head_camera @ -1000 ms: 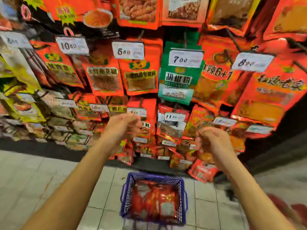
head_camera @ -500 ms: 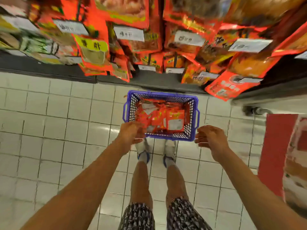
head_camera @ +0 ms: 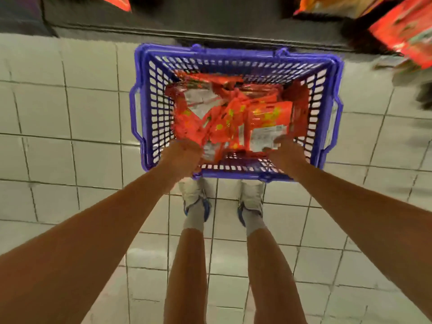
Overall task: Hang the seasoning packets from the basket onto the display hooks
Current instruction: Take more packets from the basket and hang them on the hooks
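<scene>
Pale glossy square floor tiles point(head_camera: 70, 108) with dark grout run under you, ending at a dark shelf base point(head_camera: 187, 22) along the top. A blue plastic basket point(head_camera: 145, 108) with latticed walls and side handles sits on the tiles just ahead of your shoes point(head_camera: 196, 199). Inside it lies a loose heap of seasoning packets point(head_camera: 233, 113), crinkly shiny red-orange film with yellow spots and white label panels. Your left hand point(head_camera: 184, 155) is down at the near-left corner of the basket, over the packets; blur hides the fingers, so grip can't be told. Your right hand point(head_camera: 284, 150) is at the near-right side, fingertips touching a white-labelled packet point(head_camera: 266, 134); whether it's pinched or just touched, can't tell. Hanging packets point(head_camera: 402, 31) are cut off at the top edge, smeared. The whole frame is motion-blurred; print on the packets is unreadable.
</scene>
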Demonstrator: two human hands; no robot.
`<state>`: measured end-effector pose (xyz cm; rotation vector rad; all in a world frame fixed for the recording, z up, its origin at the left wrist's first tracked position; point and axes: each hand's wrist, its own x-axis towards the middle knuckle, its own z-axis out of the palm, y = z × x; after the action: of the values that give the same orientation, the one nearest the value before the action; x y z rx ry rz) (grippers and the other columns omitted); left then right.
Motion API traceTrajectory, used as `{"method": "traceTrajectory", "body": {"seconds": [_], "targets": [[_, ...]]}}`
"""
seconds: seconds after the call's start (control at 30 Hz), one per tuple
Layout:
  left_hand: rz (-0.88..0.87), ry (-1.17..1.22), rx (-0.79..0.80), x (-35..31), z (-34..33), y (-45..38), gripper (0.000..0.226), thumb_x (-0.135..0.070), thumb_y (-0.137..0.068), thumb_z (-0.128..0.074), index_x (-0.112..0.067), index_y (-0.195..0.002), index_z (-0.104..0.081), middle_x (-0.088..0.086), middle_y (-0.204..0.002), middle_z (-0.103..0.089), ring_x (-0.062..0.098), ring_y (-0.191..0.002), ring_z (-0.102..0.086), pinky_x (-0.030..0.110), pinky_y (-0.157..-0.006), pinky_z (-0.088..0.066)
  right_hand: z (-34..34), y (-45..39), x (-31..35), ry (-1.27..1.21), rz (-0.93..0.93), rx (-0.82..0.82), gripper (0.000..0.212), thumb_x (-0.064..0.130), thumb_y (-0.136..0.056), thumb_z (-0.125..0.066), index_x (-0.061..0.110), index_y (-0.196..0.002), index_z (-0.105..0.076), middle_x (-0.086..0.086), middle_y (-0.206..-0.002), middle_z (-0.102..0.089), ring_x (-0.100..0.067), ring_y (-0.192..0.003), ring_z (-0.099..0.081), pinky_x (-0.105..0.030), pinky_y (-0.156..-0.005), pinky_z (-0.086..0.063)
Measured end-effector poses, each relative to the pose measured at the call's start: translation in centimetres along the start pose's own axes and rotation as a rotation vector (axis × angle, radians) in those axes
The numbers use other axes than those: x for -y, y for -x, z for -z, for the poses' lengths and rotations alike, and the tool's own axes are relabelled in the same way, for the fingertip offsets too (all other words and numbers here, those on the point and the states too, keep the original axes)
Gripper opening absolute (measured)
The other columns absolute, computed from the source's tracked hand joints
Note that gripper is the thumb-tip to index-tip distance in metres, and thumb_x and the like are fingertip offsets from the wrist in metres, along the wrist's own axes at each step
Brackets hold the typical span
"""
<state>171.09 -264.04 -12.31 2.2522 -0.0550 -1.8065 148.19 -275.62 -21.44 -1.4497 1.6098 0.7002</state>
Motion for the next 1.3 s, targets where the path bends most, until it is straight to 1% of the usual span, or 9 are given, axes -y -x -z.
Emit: {"method": "traceTrajectory", "body": {"seconds": [0.17,0.27,0.4,0.53,0.77,0.9,1.03,1.17,1.3], "targets": [[0.031,0.014,-0.016,2.6,-1.0,-6.1,0.025,-0.009,-0.099,-0.053,-0.017,-0.075,-0.058,0.008,-0.073,-0.063,0.015,-0.05,-0.054,0.028,-0.054,-0.042,-4.5,-8.7,2.1,0.062,-0.055,-0.094,0.125,0.075,-0.072,-0.07,0.008,-0.157,-0.008,-0.028,-0.157,-0.022,-0.044,-0.144,-0.031,-0.05,-0.113,-0.036],[0.041,0.011,0.031,3.7,-1.8,-7.7,0.022,-0.003,-0.099,-0.051,-0.011,-0.08,-0.059,0.012,-0.076,-0.063,0.014,-0.049,-0.058,0.024,-0.048,-0.047,-6.6,-10.6,2.8,0.123,-0.069,-0.14,0.141,0.077,-0.066,-0.074,0.005,-0.157,0.007,-0.032,-0.162,-0.005,-0.05,-0.147,-0.022,-0.058,-0.114,-0.032],[-0.027,-0.062,0.029,4.5,-1.8,-7.3,0.023,-0.005,-0.096,-0.055,-0.018,-0.082,-0.067,0.009,-0.079,-0.072,0.024,-0.066,-0.068,0.034,-0.064,-0.057,-6.8,-11.1,1.8,0.116,-0.027,-0.198,0.129,0.066,-0.068,-0.081,0.007,-0.155,-0.007,-0.028,-0.157,-0.024,-0.05,-0.137,-0.039,-0.055,-0.106,-0.041],[-0.022,-0.066,0.027,2.9,-1.9,-6.1,0.019,-0.013,-0.099,-0.054,-0.021,-0.089,-0.068,0.013,-0.095,-0.076,0.031,-0.091,-0.074,0.047,-0.086,-0.06,-5.6,-9.7,0.4,-0.037,0.132,-0.19,0.084,0.048,-0.079,-0.08,0.01,-0.141,-0.038,-0.012,-0.119,-0.061,-0.036,-0.113,-0.06,-0.035,-0.083,-0.045],[-0.085,-0.048,0.04,0.2,-3.9,-4.5,0.024,-0.008,-0.099,-0.052,-0.02,-0.084,-0.067,0.015,-0.094,-0.075,0.025,-0.078,-0.068,0.037,-0.07,-0.052,-0.5,-6.8,-2.5,-0.142,0.176,-0.244,0.015,-0.001,-0.085,-0.055,0.007,-0.091,-0.066,-0.01,-0.079,-0.065,-0.033,-0.07,-0.06,-0.025,-0.056,-0.037],[-0.119,-0.025,0.045,-0.4,-5.1,-3.8,0.017,-0.009,-0.097,-0.056,-0.017,-0.09,-0.07,0.017,-0.094,-0.075,0.031,-0.084,-0.068,0.043,-0.077,-0.056,1.6,-3.3,-1.5,-0.484,0.201,-0.216,0.019,-0.001,-0.086,-0.056,0.012,-0.083,-0.069,-0.015,-0.082,-0.072,-0.032,-0.074,-0.066,-0.042,-0.065,-0.057],[-0.215,0.043,0.098,-1.5,-5.7,-2.4,0.003,-0.02,-0.094,-0.069,-0.02,-0.094,-0.067,0.003,-0.095,-0.068,0.018,-0.09,-0.062,0.029,-0.082,-0.048,3.1,1.4,0.0,-0.881,0.152,0.125,0.03,-0.005,-0.082,-0.07,0.024,-0.083,-0.079,-0.011,-0.093,-0.078,-0.037,-0.085,-0.076,-0.056,-0.074,-0.062],[-0.24,0.235,0.123,-2.5,-4.3,-0.4,0.016,-0.018,-0.091,-0.073,-0.029,-0.09,-0.062,-0.019,-0.065,-0.072,-0.011,-0.061,-0.066,0.004,-0.051,-0.045,4.5,5.0,1.3,-0.912,0.177,0.326,0.042,-0.001,-0.08,-0.076,0.021,-0.115,-0.069,-0.01,-0.111,-0.076,-0.033,-0.097,-0.075,-0.049,-0.079,-0.061],[-0.233,0.302,0.064,-3.6,-1.3,2.7,0.024,-0.029,-0.082,-0.082,-0.027,-0.099,-0.066,-0.009,-0.089,-0.079,0.016,-0.084,-0.076,0.032,-0.073,-0.062,7.2,8.5,3.3,-1.002,0.172,0.441,0.054,0.002,-0.065,-0.082,0.014,-0.116,-0.069,-0.016,-0.111,-0.075,-0.038,-0.098,-0.074,-0.049,-0.074,-0.062]]}}
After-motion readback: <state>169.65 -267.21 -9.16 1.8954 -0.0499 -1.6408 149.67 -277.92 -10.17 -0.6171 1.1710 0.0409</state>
